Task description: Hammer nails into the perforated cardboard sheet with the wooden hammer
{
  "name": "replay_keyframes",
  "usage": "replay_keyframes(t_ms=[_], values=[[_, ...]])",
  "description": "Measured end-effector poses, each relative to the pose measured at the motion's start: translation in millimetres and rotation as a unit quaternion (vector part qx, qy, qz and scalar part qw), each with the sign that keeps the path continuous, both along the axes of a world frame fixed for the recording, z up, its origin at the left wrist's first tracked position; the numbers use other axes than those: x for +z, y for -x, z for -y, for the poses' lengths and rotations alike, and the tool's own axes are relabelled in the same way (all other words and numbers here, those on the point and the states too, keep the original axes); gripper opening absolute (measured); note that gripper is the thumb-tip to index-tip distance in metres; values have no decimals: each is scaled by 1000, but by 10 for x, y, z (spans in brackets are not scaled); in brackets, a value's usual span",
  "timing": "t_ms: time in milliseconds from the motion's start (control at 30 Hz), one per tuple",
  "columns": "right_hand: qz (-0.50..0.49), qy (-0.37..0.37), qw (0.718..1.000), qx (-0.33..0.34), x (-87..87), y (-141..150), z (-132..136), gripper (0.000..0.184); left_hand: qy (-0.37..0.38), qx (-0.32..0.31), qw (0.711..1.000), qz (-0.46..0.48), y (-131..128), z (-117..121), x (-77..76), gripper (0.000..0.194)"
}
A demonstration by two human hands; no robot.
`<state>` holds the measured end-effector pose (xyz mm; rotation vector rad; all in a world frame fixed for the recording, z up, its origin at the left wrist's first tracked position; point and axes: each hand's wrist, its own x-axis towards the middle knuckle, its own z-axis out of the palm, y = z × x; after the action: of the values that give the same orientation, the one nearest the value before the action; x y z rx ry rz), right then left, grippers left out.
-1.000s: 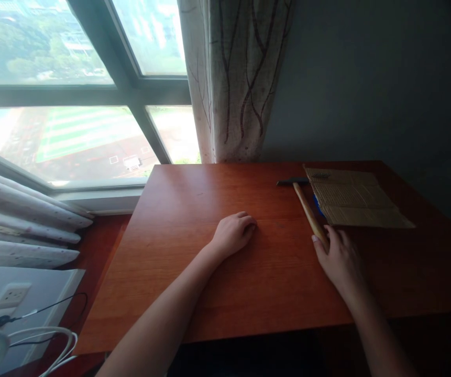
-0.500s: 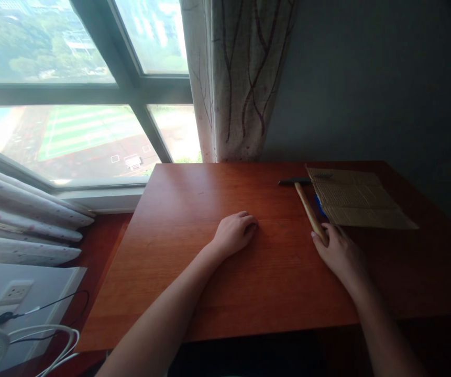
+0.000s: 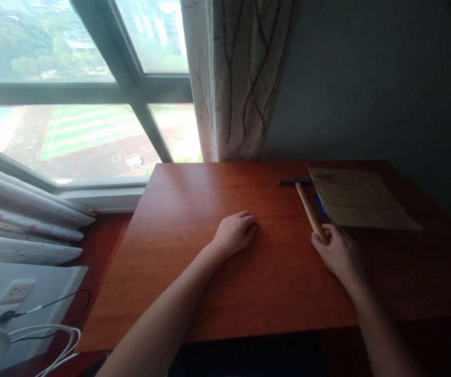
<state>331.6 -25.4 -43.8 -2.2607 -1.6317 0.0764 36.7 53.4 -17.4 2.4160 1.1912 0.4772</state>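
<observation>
My right hand point(image 3: 337, 251) is closed round the lower end of a hammer's wooden handle. The hammer point(image 3: 307, 207) points away from me, its dark metal head close to the left edge of a cardboard piece point(image 3: 366, 199). To the left, my left hand point(image 3: 233, 233) rests on the wooden table point(image 3: 260, 293) with its fingers curled in. Nothing shows in that hand, though the inside of the palm is hidden. Some small dark slender pieces point(image 3: 325, 175), perhaps nails, lie on the cardboard's far left corner. A blue object point(image 3: 320, 204) peeks out beside the hammer handle, partly covered by the cardboard.
A window point(image 3: 72, 131) and a patterned curtain point(image 3: 244, 84) border the table at the back left. Another curtain point(image 3: 21, 220) hangs at far left. Below it are a wall socket point(image 3: 17, 290) and white cables point(image 3: 66, 335). A grey wall point(image 3: 366, 84) stands behind.
</observation>
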Motion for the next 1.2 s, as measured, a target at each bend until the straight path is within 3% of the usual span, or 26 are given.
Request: replay_keyframes(t_ms=[167,300,467,633,733,967,1200], values=[[-65,-40,997,10,-6,19,25,36,2,1,999,32,3,-1,2,22],[-119,-61,990,35,34,207,121,29,-4,21,990,141,0,10,76,22],[-206,-53,969,128,142,710,301,20,-30,18,969,246,-67,106,321,19],[-265,-16,931,249,329,1323,366,16,-11,-23,967,254,-151,255,596,23],[-284,42,917,276,432,1653,360,18,-3,-24,967,253,-164,325,694,24],[-307,123,861,385,456,2133,329,6,8,-5,968,249,-111,365,673,23],[-265,126,863,411,386,2350,325,8,14,2,972,234,-91,347,638,23]])
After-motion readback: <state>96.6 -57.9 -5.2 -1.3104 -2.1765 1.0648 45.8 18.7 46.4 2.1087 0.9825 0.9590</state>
